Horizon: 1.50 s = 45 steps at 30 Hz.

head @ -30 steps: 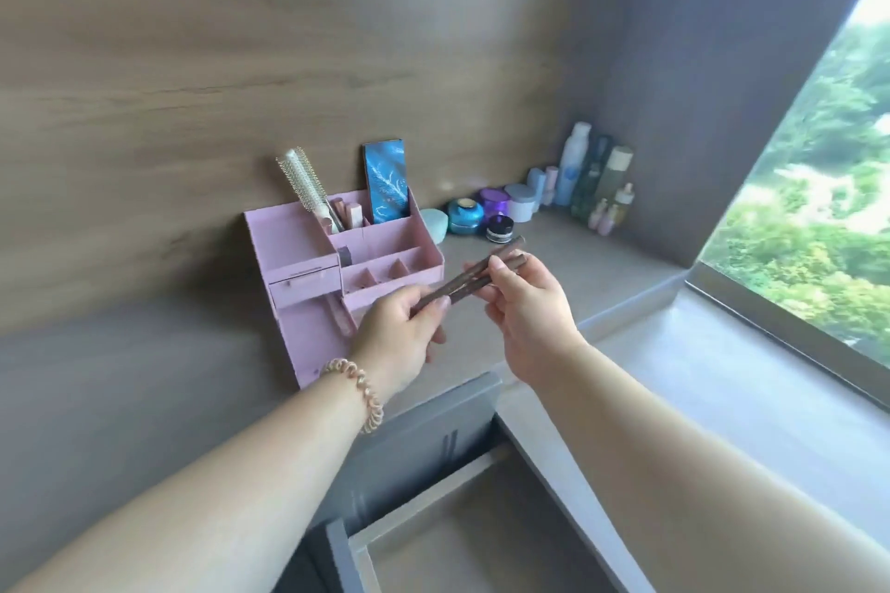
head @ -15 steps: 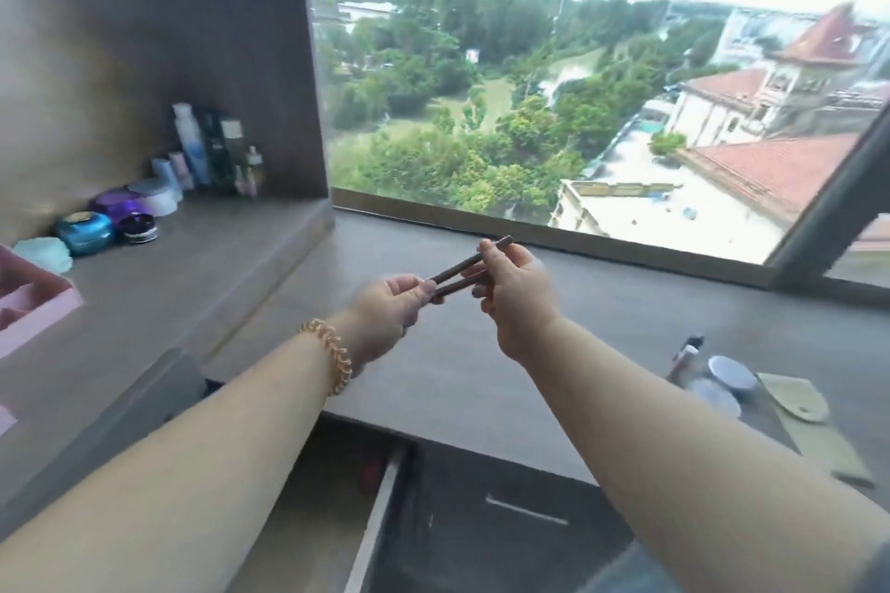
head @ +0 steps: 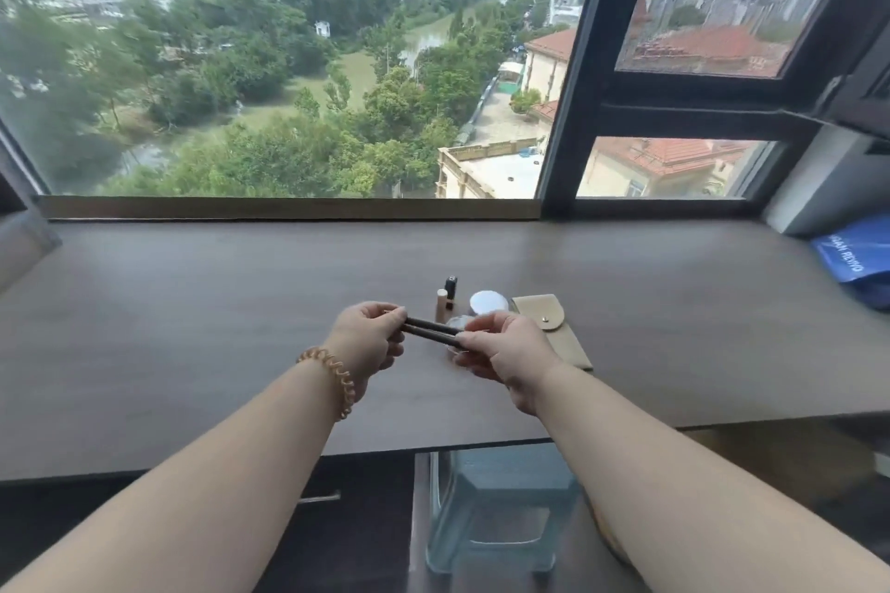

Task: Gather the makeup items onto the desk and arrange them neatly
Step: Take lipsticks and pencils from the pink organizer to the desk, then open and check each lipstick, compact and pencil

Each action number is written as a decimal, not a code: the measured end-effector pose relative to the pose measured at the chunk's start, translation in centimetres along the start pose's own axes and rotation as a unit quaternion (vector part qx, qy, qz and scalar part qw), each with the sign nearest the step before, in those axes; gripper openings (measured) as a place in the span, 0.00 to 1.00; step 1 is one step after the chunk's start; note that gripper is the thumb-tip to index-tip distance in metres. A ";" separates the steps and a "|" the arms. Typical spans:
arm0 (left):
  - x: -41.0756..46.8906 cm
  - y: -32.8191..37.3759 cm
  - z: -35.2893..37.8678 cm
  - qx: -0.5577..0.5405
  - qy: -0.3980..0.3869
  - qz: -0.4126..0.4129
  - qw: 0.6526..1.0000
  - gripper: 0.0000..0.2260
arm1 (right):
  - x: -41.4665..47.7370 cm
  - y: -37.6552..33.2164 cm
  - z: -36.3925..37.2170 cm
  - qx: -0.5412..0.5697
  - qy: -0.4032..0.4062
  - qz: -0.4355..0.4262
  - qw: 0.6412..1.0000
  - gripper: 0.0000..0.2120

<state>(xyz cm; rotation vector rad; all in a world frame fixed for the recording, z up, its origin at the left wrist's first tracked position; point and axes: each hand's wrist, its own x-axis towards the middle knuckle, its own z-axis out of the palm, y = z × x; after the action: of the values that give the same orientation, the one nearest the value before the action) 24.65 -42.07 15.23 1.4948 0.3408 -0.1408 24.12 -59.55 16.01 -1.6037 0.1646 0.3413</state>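
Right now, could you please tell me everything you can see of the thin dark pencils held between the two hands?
The thin dark pencils are two slim brown-black sticks lying side by side, nearly level, tilted slightly down to the right. The left hand pinches one end, the right hand the other. They are held above the brown wooden desk, not touching it.

We see a blue bag [head: 855, 258] at the far right, a pale blue stool [head: 501, 503] below, and a dark-framed window [head: 561, 120] behind

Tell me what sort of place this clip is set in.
Probably a bedroom or study high up in a building: a long dark wood desk along a large window overlooking treetops and roofs, with a round white compact and small makeup bottles on it.
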 end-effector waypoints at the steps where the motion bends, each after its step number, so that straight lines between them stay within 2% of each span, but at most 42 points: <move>1: 0.5 -0.6 2.0 0.011 -0.007 -0.009 1.000 0.05 | 0.2 0.6 -2.2 -0.045 -0.001 0.002 0.999 0.06; 4: 1.4 -2.5 7.7 0.047 -0.018 -0.033 0.998 0.06 | 0.9 2.1 -8.3 -0.153 -0.027 0.006 0.988 0.05; 8: 2.4 -3.4 11.6 0.089 -0.023 -0.049 0.995 0.06 | 2.0 3.6 -11.9 -0.245 -0.117 0.025 0.962 0.01; 11: 3.7 -3.4 12.5 0.116 -0.025 -0.044 0.992 0.05 | 3.5 4.4 -12.1 -0.255 -0.189 0.050 0.947 0.04; 14: 5.8 -3.7 13.2 0.127 -0.027 -0.038 0.991 0.05 | 5.2 4.8 -11.9 -0.248 -0.218 0.083 0.940 0.06; 17: 8.3 -3.8 13.7 0.106 -0.025 -0.045 0.993 0.04 | 7.3 5.4 -12.1 -0.224 -0.178 0.093 0.954 0.07; 19: 10.4 -3.9 13.6 0.099 -0.020 -0.052 0.994 0.09 | 9.1 5.9 -12.5 -0.194 -0.097 0.111 0.970 0.07; 22: 13.7 -3.3 13.1 0.100 -0.015 -0.045 0.994 0.08 | 12.5 6.7 -13.6 -0.177 0.009 0.139 0.974 0.11; 25: 16.4 -2.8 12.8 0.104 -0.010 -0.025 0.994 0.06 | 15.4 7.6 -14.0 -0.191 0.038 0.170 0.966 0.11; 29: 18.4 -2.8 12.5 0.098 0.014 -0.014 0.995 0.04 | 17.6 8.9 -13.1 -0.195 0.050 0.198 0.959 0.07; 31: 19.1 -2.8 12.5 0.105 0.028 -0.008 0.994 0.04 | 18.1 9.3 -12.9 -0.213 0.059 0.201 0.954 0.09; 36: 20.6 -2.4 12.9 0.104 0.062 0.006 0.993 0.04 | 19.1 8.4 -13.6 -0.330 0.077 0.195 0.921 0.12; 39: 21.2 -1.8 13.0 0.089 0.082 0.014 0.993 0.05 | 19.5 8.0 -14.0 -0.512 0.082 0.164 0.839 0.18; 41: 21.4 -1.5 12.8 0.088 0.108 0.010 0.990 0.04 | 19.8 7.8 -14.4 -0.568 0.081 0.130 0.809 0.17; 45: 22.3 -1.2 12.0 0.128 0.161 0.009 0.979 0.03 | 20.8 6.4 -15.3 -0.572 0.077 0.072 0.814 0.14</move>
<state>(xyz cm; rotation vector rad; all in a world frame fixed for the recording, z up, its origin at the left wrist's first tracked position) 47.00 -51.41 7.72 1.7796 0.5858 0.0770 43.52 -73.09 3.84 -2.8394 0.2204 0.4640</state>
